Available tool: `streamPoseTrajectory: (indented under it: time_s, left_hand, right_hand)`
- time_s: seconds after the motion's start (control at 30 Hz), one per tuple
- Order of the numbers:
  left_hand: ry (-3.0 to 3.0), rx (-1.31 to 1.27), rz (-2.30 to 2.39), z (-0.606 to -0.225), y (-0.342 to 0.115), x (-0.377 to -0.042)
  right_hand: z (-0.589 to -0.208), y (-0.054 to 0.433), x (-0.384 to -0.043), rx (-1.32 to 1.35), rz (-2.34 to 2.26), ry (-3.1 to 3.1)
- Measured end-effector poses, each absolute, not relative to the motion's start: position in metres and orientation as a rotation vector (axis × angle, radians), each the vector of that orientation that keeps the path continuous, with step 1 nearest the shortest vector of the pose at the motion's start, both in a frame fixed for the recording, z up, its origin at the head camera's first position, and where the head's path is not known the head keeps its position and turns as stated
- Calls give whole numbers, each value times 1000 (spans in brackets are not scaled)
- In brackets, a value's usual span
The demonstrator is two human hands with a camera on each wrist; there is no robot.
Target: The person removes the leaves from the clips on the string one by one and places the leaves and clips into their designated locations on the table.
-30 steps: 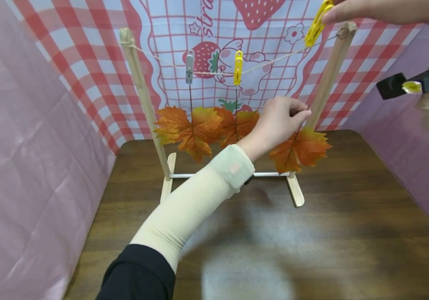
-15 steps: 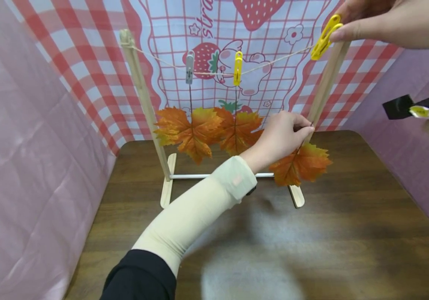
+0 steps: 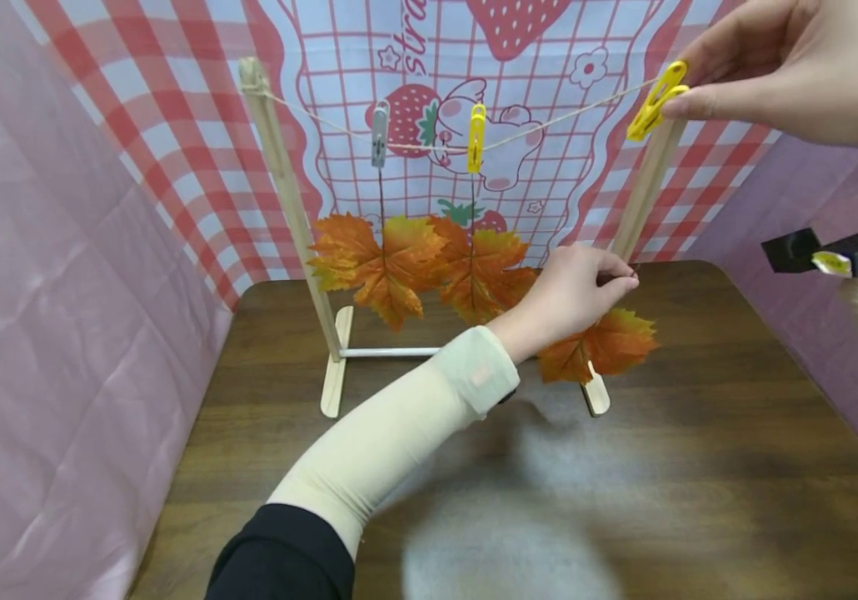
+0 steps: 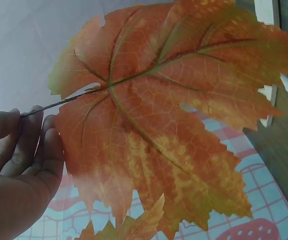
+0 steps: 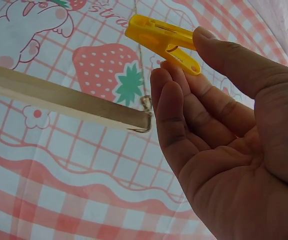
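Note:
My left hand [image 3: 575, 290] pinches the thin stem of an orange maple leaf [image 3: 612, 340] near the right post. In the left wrist view that leaf [image 4: 149, 100] spreads out past the fingertips. Up by the post's top, my right hand [image 3: 811, 79] pinches a yellow clothespin [image 3: 656, 104] between thumb and fingers. Seen from the right wrist, this clothespin [image 5: 159, 37] lies across the line of the string [image 5: 141, 60]; whether it grips the string I cannot tell. A grey clothespin [image 3: 380, 135] and a second yellow clothespin [image 3: 476, 138] each hold a hanging maple leaf by its stem.
The string [image 3: 564, 121] sags between a left wooden post [image 3: 282, 183] and a right wooden post [image 3: 645, 196]. A white bar [image 3: 387, 352] joins their feet on the brown table [image 3: 661, 492]. Behind hangs a strawberry-print cloth [image 3: 197, 167]; pink cloth [image 3: 77, 333] covers the sides.
My left hand has lowered and shifted slightly right with the leaf. The right hand has come down and further into view with the yellow clothespin, which now stands nearer the right post.

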State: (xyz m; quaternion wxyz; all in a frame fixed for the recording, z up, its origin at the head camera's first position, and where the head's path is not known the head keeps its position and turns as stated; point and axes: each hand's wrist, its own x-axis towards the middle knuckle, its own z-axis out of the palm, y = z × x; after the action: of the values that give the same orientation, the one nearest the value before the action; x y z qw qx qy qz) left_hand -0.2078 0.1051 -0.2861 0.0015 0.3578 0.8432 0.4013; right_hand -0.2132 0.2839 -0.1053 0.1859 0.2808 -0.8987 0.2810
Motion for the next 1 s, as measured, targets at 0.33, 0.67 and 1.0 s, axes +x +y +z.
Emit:
streamPoseTrajectory:
  time_s: [0.33, 0.67, 1.0]
  left_hand:
    - [2615, 1175, 1264, -291, 109, -199]
    - [2582, 1164, 1248, -299, 111, -189]
    - [2527, 1179, 1281, -306, 101, -180]
  right_hand:
    - [-113, 283, -203, 698, 1096, -2483]
    - [-121, 286, -196, 711, 942, -2502]
    - [-133, 285, -186, 678, 903, -2532]
